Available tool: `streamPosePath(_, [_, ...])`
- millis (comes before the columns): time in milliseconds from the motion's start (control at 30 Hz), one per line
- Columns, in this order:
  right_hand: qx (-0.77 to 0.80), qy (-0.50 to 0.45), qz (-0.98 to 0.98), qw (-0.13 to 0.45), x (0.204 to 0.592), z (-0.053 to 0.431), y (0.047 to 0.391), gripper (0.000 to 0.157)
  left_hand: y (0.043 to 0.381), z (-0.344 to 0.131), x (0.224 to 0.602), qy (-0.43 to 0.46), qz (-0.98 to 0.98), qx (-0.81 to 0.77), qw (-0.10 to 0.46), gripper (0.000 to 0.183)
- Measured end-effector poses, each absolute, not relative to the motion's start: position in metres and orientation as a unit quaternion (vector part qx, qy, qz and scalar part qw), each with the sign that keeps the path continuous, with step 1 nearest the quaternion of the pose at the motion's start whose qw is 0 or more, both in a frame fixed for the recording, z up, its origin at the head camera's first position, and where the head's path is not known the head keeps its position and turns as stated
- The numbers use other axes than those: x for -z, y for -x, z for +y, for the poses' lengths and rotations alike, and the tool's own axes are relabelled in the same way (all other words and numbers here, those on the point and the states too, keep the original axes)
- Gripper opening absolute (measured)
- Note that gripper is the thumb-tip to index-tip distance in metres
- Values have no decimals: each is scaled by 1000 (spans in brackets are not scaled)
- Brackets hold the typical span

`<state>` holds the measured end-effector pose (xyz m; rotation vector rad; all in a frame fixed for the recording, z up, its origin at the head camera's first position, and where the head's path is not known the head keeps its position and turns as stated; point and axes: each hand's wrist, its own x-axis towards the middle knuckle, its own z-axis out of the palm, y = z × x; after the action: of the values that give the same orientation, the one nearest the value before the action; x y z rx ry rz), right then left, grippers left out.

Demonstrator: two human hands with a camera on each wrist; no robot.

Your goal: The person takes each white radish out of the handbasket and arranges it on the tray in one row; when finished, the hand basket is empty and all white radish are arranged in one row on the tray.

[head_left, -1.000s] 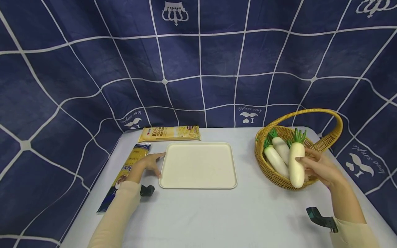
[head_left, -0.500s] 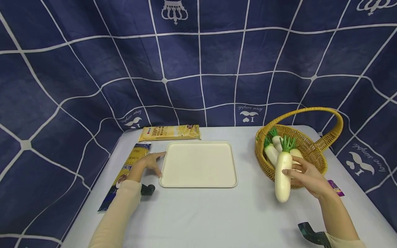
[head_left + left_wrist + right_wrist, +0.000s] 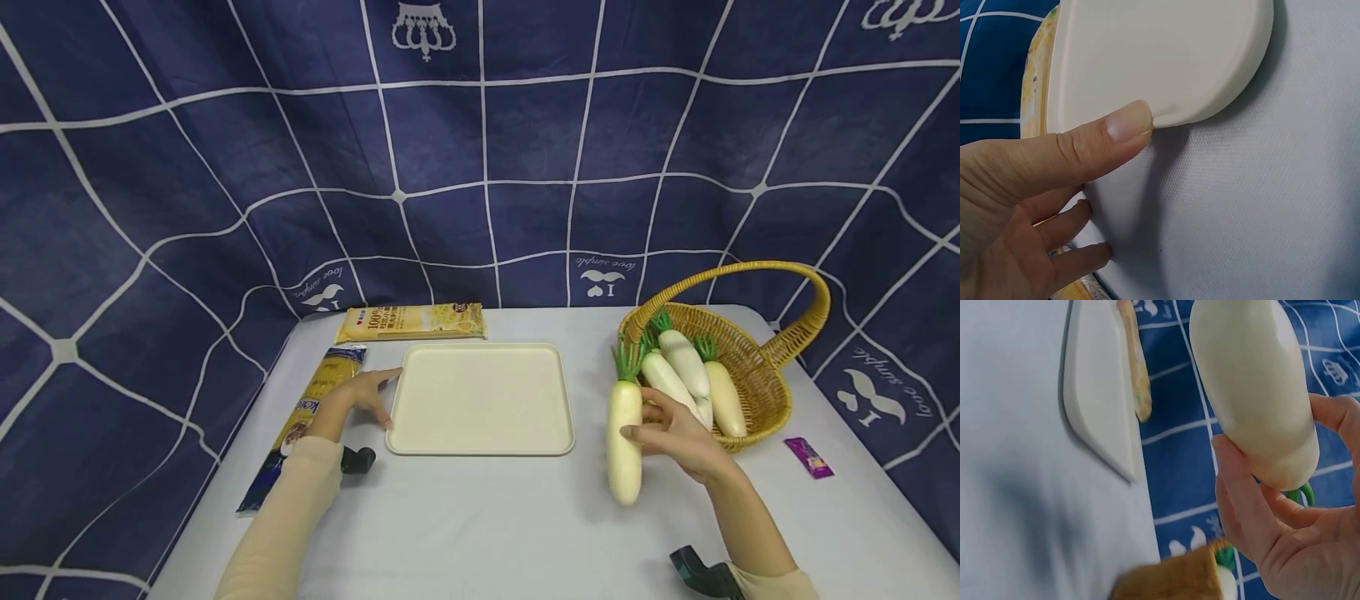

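Note:
My right hand point(image 3: 678, 437) grips a white radish point(image 3: 624, 442) with green leaf stubs, thumb on one side and fingers on the other. The radish stands nearly upright in the head view, between the tray and the basket. Its smooth body point(image 3: 1254, 381) fills the upper part of the right wrist view. My left hand point(image 3: 360, 396) touches the left edge of a cream rectangular tray point(image 3: 480, 400), thumb and fingers spread. In the left wrist view its thumb point(image 3: 1129, 122) lies right at the tray's rim. Several more white radishes point(image 3: 684, 362) lie in a wicker basket point(image 3: 772, 408).
A yellow food packet point(image 3: 412, 323) lies behind the tray. Left of it, partly behind my left forearm, is a blue and yellow packet point(image 3: 303, 408). A small purple packet point(image 3: 810, 458) lies right of the basket, whose tall handle point(image 3: 776, 267) arches up. A blue checked curtain point(image 3: 525, 142) hangs behind.
My right hand has carried the radish out of the basket, leftward and toward me. The small purple packet has come into view. My left hand has stayed at the tray.

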<state>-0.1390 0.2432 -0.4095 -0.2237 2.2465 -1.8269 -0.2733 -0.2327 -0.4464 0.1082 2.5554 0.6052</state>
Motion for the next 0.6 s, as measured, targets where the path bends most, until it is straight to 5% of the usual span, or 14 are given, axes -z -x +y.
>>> streamPosePath(600, [644, 67, 742, 175, 431, 164, 201, 71, 275, -234, 450, -41, 943, -216, 249, 117])
